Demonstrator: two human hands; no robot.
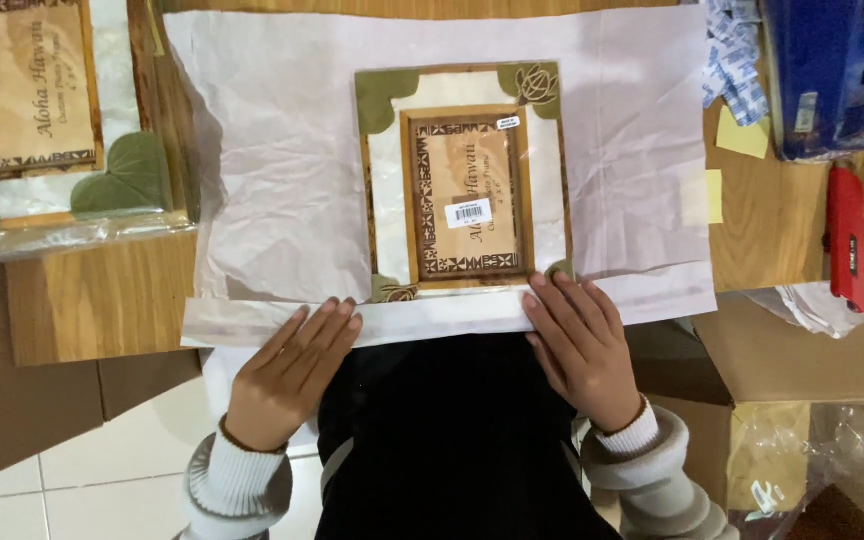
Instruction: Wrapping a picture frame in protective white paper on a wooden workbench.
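Wooden picture frame (pixel 467 180) lying flat near the middle of a sheet of white wrapping paper (pixel 272 180) on the wooden table (pixel 102 310), lower edge of the sheet turned up into a narrow folded strip (pixel 432 318) against the frame's bottom rail. Left hand (pixel 292 370) and right hand (pixel 577 345) set well apart, palms down and fingers spread flat, pressing the strip at either end, neither closed around anything. Probable faults from here: thin paper tearing at the frame's corners under uneven pressure, fold springing open once released, or frame sliding off-centre; red utility knife (pixel 847 235) well clear at right.
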